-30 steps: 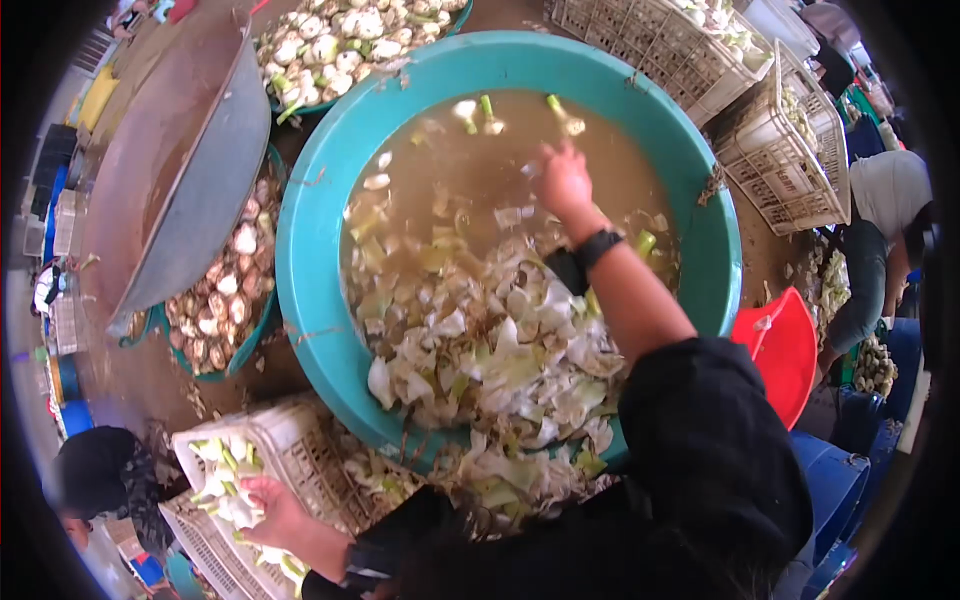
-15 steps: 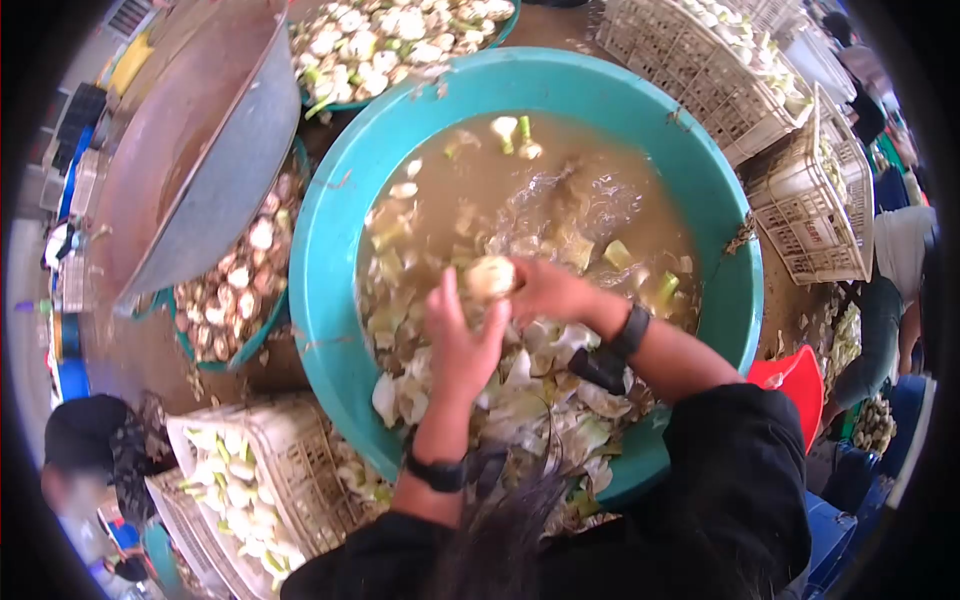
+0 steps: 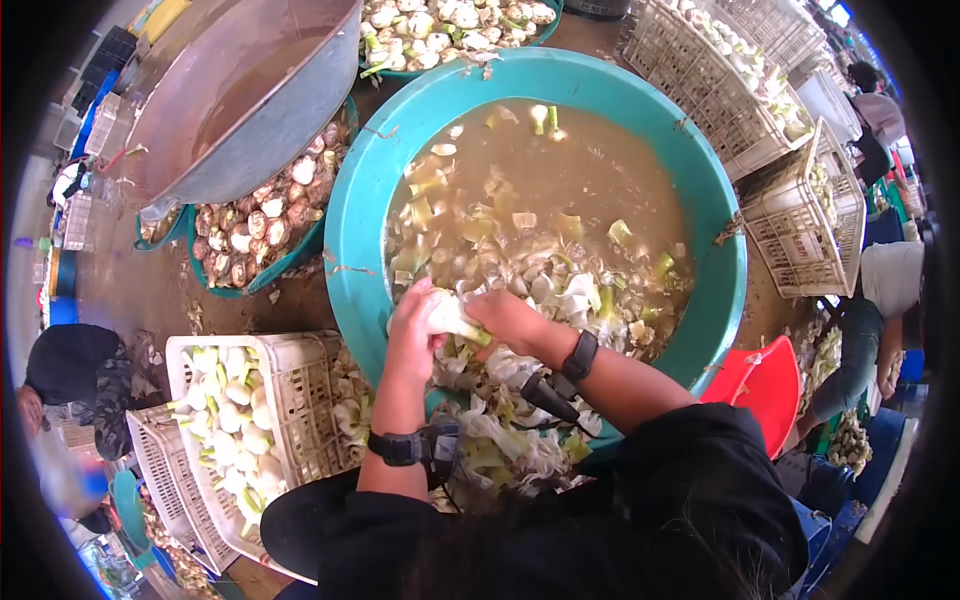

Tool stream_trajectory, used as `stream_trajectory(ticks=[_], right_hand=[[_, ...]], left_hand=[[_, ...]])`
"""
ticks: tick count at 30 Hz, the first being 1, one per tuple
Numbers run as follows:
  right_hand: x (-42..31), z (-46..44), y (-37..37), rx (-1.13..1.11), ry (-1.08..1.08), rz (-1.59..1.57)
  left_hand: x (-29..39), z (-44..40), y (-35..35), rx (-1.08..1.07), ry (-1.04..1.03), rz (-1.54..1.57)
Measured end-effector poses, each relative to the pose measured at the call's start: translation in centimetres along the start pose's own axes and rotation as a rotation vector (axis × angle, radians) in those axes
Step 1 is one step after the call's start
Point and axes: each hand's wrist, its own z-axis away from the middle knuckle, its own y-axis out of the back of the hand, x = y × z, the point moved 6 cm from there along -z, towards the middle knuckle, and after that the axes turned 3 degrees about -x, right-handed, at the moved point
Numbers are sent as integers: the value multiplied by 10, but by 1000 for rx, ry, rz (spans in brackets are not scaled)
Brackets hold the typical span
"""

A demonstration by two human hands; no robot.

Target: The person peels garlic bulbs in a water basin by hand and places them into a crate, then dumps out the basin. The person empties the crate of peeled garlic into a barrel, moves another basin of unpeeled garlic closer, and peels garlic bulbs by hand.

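Observation:
My left hand (image 3: pixel 408 328) is closed round the rounded end of a large white bulb (image 3: pixel 455 316). At the bulb's green stem end, my right hand (image 3: pixel 505 322) closes its fingers on it. Both hands are over the near side of a big round teal tub (image 3: pixel 345 250). Muddy brown water (image 3: pixel 600 175) fills the tub's far part, with leaf and stem pieces floating in it. Pale peelings (image 3: pixel 490 440) are heaped below my hands at the near rim.
To the left stands a crate (image 3: pixel 310 400) of white bulbs with green stems. Unpeeled bulbs fill a teal basin (image 3: pixel 255 275) beneath a metal wheelbarrow (image 3: pixel 250 110). More crates (image 3: pixel 800 235) stand at the right, above a red plastic object (image 3: pixel 765 390). Other people are at both sides.
My hands have come nearer to my body and lower in the view. The bulb now lies sideways between both hands, its green stem toward my right. The camera view has shifted slightly.

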Motion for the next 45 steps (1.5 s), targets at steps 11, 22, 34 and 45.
stream_trajectory(ticks=[11, 22, 34, 45], right_hand=[[-11, 23, -7, 25, -107, -342], [-17, 46, -46, -152, 340, 1074], [-42, 26, -33, 232, 867, 869], [-84, -20, -44, 245, 826, 401]], left_hand=[[45, 49, -6, -383, -626, -828], [20, 24, 55, 295, -399, 404], [34, 36, 62, 452, -285, 208], [4, 14, 80, 388, -97, 702]])
